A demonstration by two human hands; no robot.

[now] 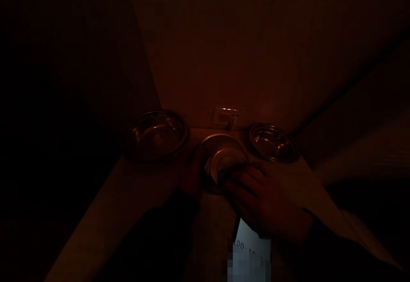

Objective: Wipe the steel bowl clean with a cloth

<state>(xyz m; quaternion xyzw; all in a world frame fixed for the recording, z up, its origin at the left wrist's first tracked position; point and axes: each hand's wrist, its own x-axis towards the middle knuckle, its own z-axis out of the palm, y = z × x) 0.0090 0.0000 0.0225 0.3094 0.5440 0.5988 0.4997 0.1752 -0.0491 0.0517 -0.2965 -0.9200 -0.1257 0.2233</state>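
Observation:
The scene is very dark. A metal bowl (221, 143) stands in the middle of a pale counter (112, 213), with something light-coloured (224, 160) inside it. My right hand (265, 201) lies over the bowl's near right rim, fingers curled on the light thing, which may be a cloth. My left hand (192, 175) rests against the bowl's left side; its fingers are barely visible in the gloom.
A larger metal bowl (156, 134) sits to the left and a smaller one (272, 143) to the right. A wall socket (230, 117) is behind them in the corner. A lit screen (251, 248) shows below my right hand.

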